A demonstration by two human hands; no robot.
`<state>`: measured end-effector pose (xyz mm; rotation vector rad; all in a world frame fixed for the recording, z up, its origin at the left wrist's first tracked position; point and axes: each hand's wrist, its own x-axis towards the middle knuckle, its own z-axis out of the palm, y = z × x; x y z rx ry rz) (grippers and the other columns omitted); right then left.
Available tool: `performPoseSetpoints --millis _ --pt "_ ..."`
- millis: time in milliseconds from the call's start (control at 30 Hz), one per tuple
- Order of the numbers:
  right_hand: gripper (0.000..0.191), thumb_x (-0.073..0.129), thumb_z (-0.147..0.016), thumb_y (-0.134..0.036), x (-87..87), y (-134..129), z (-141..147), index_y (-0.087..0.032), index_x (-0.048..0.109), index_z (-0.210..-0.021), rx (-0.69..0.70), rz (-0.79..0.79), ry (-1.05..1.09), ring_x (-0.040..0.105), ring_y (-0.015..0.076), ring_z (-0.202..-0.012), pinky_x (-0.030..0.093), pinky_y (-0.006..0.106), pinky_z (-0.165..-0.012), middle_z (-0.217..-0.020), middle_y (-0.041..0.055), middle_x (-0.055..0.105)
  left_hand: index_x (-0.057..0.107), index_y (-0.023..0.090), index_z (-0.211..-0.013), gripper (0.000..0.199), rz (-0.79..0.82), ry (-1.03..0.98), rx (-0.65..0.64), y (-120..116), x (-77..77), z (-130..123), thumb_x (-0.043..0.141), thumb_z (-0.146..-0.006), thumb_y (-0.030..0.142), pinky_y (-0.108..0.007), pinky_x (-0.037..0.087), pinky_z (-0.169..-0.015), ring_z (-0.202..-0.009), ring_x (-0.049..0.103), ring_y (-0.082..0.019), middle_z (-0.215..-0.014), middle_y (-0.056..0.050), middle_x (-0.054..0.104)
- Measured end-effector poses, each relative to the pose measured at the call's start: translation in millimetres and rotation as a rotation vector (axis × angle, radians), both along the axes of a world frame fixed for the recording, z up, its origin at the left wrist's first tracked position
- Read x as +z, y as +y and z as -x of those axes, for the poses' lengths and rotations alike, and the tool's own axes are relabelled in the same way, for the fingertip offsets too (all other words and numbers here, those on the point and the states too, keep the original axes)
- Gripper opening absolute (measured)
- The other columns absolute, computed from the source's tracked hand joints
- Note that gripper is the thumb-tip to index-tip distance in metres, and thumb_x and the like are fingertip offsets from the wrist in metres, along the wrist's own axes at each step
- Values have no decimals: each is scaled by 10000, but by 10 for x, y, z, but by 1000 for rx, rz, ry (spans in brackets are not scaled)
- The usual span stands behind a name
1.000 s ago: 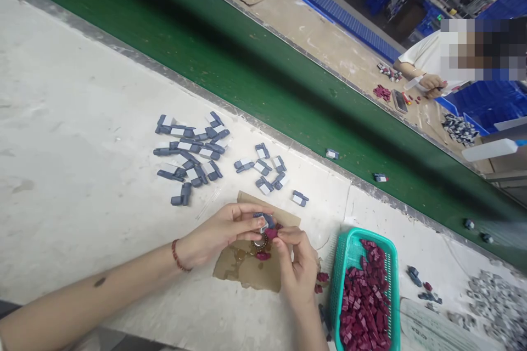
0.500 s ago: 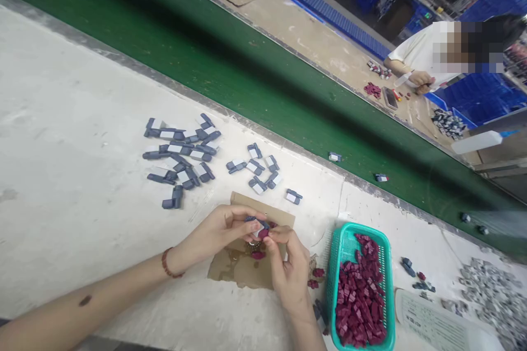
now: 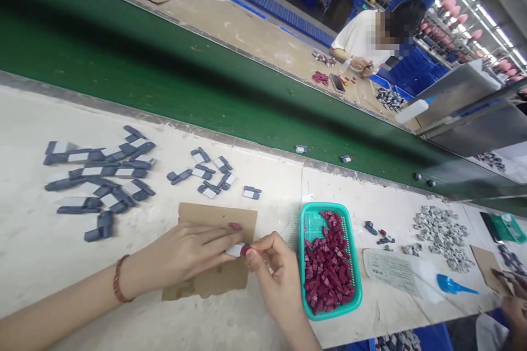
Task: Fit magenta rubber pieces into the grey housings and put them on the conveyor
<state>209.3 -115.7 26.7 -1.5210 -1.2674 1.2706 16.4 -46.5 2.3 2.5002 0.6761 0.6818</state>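
Observation:
Both hands meet over a piece of brown cardboard (image 3: 220, 214). My left hand (image 3: 181, 255) is palm down, its fingers closed on a small plastic part (image 3: 235, 250) with a white face and a maroon end. My right hand (image 3: 276, 274) pinches the maroon end between thumb and forefinger. Most of the part is hidden under the left fingers. A loose maroon piece (image 3: 235, 226) lies on the cardboard just beyond the left fingers. To the right of my right hand stands a green basket (image 3: 302, 263) filled with maroon pieces (image 3: 329, 274).
Dark grey parts with white faces (image 3: 93, 171) lie in groups at left. Beyond the table runs a green conveyor (image 3: 197, 104) carrying several parts. A bottle with a blue nozzle (image 3: 395, 271) and grey pieces (image 3: 440, 236) are at right. A co-worker (image 3: 366, 38) sits opposite; another person's hand (image 3: 513, 307) shows at right.
The view has swung right, so things appear further left. My left hand has turned palm down over the part, which sits lower on the cardboard. The right hand still pinches its maroon end.

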Motion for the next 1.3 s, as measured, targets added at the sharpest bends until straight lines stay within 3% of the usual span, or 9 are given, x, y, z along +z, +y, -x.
performPoseSetpoints --millis 167,300,433,533,633,767,933,1067,1300 --pt "206 512 -910 -355 108 33 -744 -211 658 -891 -117 -146 -535 624 219 -799 477 325 -715 -864 61 675 651 213 -1189 437 -39 171 86 482 49 -277 291 -1023 397 -227 466 -547 -655 655 -164 -865 -59 684" --pt "224 473 -871 -251 -135 57 -1255 -190 687 -838 -210 -105 -1159 617 301 -820 469 392 -699 -861 133 667 650 209 -1201 360 -41 286 370 1265 -63 -594 442 -961 378 -264 476 -634 -803 645 -213 -1028 -83 654" --pt "256 447 -848 -148 -390 49 -1356 -205 691 -794 -181 -102 -1381 610 309 -821 457 387 -685 -846 144 664 636 129 -1235 379 -62 304 512 1826 -215 -996 458 -924 252 -355 489 -777 -972 593 -291 -1054 -156 630" --pt "220 460 -833 -157 -389 22 -1344 -203 672 -793 -224 -116 -1275 603 315 -841 460 398 -706 -850 138 660 656 79 -1190 376 -86 270 491 1941 -272 -1302 531 -867 224 -519 380 -981 -1198 452 -398 -1219 -226 558" --pt "157 489 -852 -261 -274 -15 -1355 -214 639 -856 -300 -139 -916 611 277 -818 476 376 -709 -840 92 668 632 112 -1227 397 -82 204 389 1917 -277 -1656 571 -862 257 -590 245 -1074 -1341 283 -428 -1392 -215 452" --pt "246 544 -864 -430 -108 -45 -1293 -205 625 -924 -393 -72 -336 616 201 -696 489 299 -636 -770 34 654 595 163 -1262 410 44 123 207 1861 -268 -2211 631 -865 257 -485 377 -1034 -1224 473 -326 -1267 -156 580" --pt "328 645 -810 -507 3 -47 -1034 -193 670 -902 -464 -53 -3 549 150 -566 468 257 -568 -587 -27 558 574 161 -1215 315 322 -4 177 1809 -239 -2608 589 -933 301 -450 538 -864 -1035 617 -245 -1232 -106 593" --pt "316 699 -781 -502 -13 -43 -726 -196 643 -833 -415 -58 122 536 129 -514 451 231 -502 -576 -28 570 577 132 -1189 296 594 -164 196 1758 -133 -2303 568 -944 298 -384 561 -794 -916 654 -203 -1111 -107 636" --pt "225 554 -913 -375 -251 20 -87 -199 657 -819 -49 -68 -150 618 165 -645 460 240 -563 -707 26 687 598 132 -783 403 982 -349 213 1171 102 -728 569 -861 527 -182 384 -403 -434 497 -64 -643 11 553"
